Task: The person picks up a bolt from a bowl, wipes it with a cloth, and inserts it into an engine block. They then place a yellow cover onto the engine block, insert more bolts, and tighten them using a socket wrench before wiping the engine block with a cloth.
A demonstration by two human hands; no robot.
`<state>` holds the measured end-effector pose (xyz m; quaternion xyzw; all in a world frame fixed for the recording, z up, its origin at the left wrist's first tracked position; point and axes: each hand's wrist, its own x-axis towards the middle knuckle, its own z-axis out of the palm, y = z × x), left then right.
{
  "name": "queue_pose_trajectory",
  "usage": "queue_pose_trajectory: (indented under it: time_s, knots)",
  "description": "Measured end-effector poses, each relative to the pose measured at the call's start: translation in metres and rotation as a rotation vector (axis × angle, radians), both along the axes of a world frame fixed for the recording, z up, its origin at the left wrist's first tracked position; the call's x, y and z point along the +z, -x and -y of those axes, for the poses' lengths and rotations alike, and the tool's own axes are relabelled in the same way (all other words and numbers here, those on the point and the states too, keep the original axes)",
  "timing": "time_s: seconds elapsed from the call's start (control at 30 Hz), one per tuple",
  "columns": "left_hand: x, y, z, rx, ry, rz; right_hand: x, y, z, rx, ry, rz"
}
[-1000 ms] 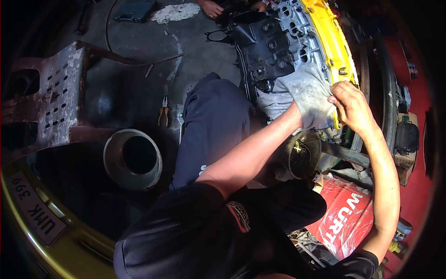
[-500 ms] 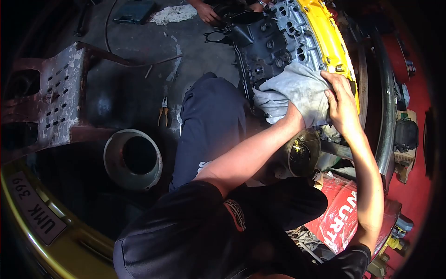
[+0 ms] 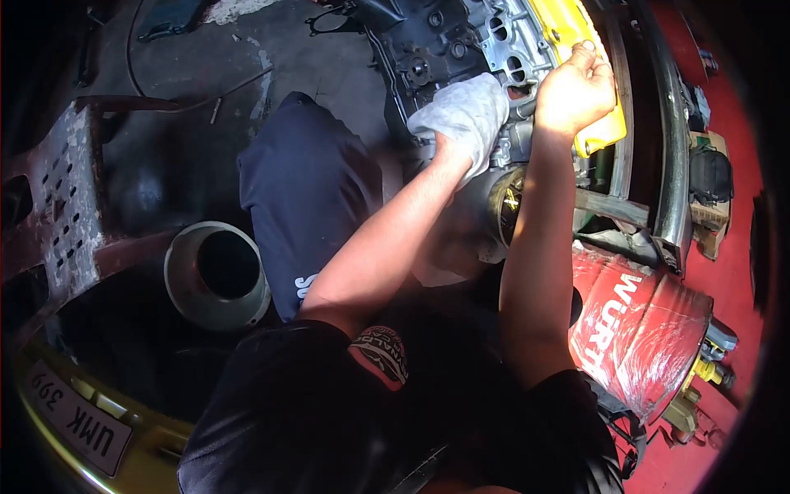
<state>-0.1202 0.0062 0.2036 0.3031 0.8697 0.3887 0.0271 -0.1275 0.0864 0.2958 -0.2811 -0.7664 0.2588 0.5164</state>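
Note:
A crumpled grey cloth (image 3: 473, 107) covers my left hand (image 3: 454, 152) and hides its fingers. The cloth rests against the metal engine part (image 3: 499, 49), beside its dark section (image 3: 420, 41). My right hand (image 3: 580, 86) is closed over the yellow cover (image 3: 605, 136) on the engine's right side, its thumb and fingers drawn together. Whatever those fingers hold is too small to make out.
A pale round container (image 3: 177, 284) stands left of my knee, near a worn perforated seat (image 3: 70, 206). A red plastic-wrapped bundle (image 3: 658, 329) lies at the right, below a metal rail (image 3: 671, 165). A yellow bumper with a plate (image 3: 78, 420) fills the lower left.
My right hand has left the cloth and closed over the yellow cover. The cloth on my left hand has moved off the cover, to the left. Another person's hands are out of view.

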Motion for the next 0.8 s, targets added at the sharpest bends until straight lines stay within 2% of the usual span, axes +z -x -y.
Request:
queue_pose_trajectory:
  time_s: [0.03, 0.07, 0.1, 0.2, 0.23, 0.4, 0.47, 0.5, 0.53, 0.6, 0.7, 0.73, 0.77, 0.8]
  knots:
    - [0.006, 0.003, 0.006, 0.004, 0.075, 0.094, -0.002, 0.002, -0.003, 0.022, -0.018, -0.052]
    - [0.008, 0.006, 0.010, -0.013, 0.146, 0.058, -0.003, 0.006, -0.004, 0.051, -0.038, -0.112]
    - [0.011, 0.009, 0.014, -0.031, 0.217, 0.021, -0.003, 0.003, -0.006, 0.061, -0.001, -0.058]
    - [0.012, 0.019, 0.016, -0.114, 0.351, -0.201, 0.000, -0.004, -0.018, 0.187, 0.173, 0.044]
    - [0.013, 0.021, 0.017, -0.128, 0.349, -0.276, 0.006, -0.006, -0.011, 0.261, 0.328, 0.046]
    - [0.028, 0.024, 0.011, -0.079, -0.052, -0.406, 0.018, -0.015, -0.025, 0.502, 0.563, 0.086]
    - [0.028, 0.032, -0.002, -0.135, -0.472, -0.410, 0.013, -0.014, -0.025, 0.403, 0.345, 0.108]
    - [0.037, 0.031, -0.003, -0.137, -0.384, -0.387, 0.006, -0.013, -0.019, 0.237, 0.075, 0.123]
    - [0.030, 0.032, -0.014, -0.234, -0.556, -0.266, 0.000, -0.009, -0.012, 0.079, -0.193, 0.131]
    - [0.024, 0.024, -0.026, -0.267, -0.750, -0.108, -0.001, -0.005, 0.009, -0.016, -0.211, -0.054]
    - [0.037, 0.023, -0.017, -0.394, -0.763, 0.014, 0.005, -0.008, 0.011, -0.013, -0.073, -0.019]
    - [0.033, 0.022, -0.031, -0.366, -0.816, -0.005, 0.013, -0.006, 0.011, -0.010, -0.036, 0.010]
    - [0.033, 0.023, -0.041, -0.348, -0.809, -0.071, 0.017, -0.004, -0.001, 0.095, 0.168, -0.023]
    - [0.032, 0.026, -0.050, -0.328, -0.801, -0.134, 0.017, -0.005, -0.010, 0.165, 0.190, -0.014]
